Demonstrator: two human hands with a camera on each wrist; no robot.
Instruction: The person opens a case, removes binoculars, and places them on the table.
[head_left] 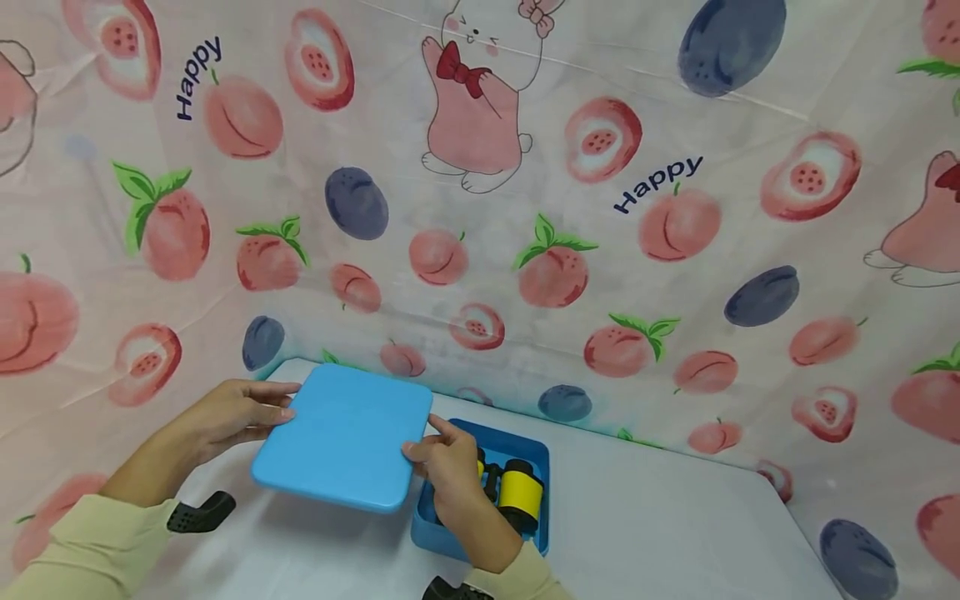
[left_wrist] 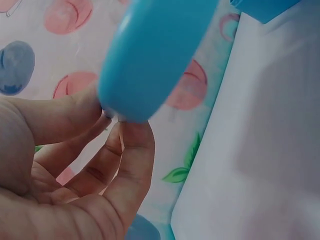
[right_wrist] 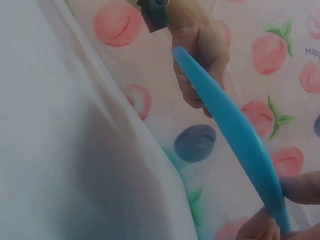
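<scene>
Light-blue lid (head_left: 345,437), approx. 7 o'clock in head view, is held tilted above the white worktop (head_left: 660,517): L hand (head_left: 232,412) pinches its 10 o'clock edge, R hand (head_left: 453,471) its 3 o'clock edge, some fingertips hidden underneath. R hand & wrist block part of the blue box (head_left: 442,542) at 6 o'clock, incl. some of the yellow/black binoculars (head_left: 520,496) inside. L wrist view cuts the box off at 1 o'clock; R wrist pic's dim. Printed sheet (head_left: 390,125) behind, w/ fruit & rabbits, runs out of frame at 12.

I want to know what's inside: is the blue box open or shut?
Open: the lid is off, held by left fingers and right fingers, and binoculars show inside the box.
</scene>
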